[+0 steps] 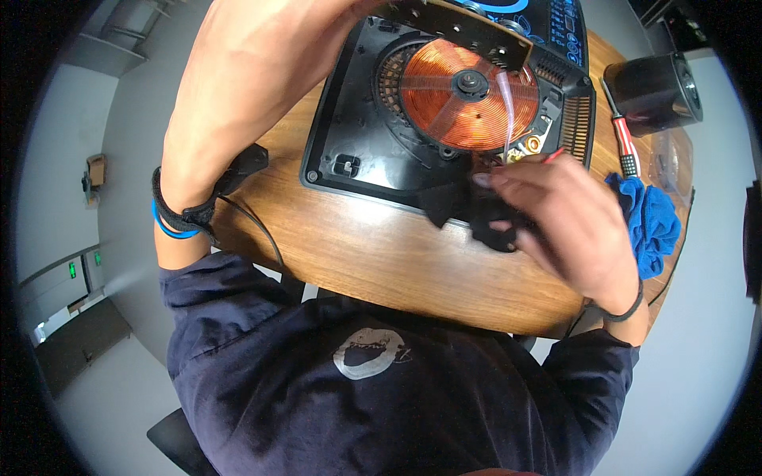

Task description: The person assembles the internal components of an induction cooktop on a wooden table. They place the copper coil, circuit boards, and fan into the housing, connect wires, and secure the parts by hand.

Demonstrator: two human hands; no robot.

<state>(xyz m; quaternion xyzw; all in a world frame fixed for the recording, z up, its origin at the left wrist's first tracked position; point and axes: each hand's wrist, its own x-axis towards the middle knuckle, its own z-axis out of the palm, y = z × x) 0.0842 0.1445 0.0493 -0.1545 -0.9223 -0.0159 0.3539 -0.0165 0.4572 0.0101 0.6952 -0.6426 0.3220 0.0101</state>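
A black induction cooker base (373, 159) lies opened on the wooden table, with a round copper coil (436, 95) inside it. At the top edge, my left hand (329, 20) reaches to a circuit board (468, 36) that stands tilted above the coil; its fingers are hidden. My right hand (579, 222) is over the base's near right corner, slightly blurred, fingers drawn together beside a small board with components (533, 144). Something dark is at its fingertips, too unclear to name. A pale sleeved lead (506, 107) runs down across the coil toward that hand.
A black glossy panel with blue markings (548, 28) sits behind the base. To the right are a black cylindrical container (655, 91), a red and white handled screwdriver (625, 147), a crumpled blue cloth (647, 226) and a clear plastic box (673, 166). A black cable (258, 226) trails from my left wrist.
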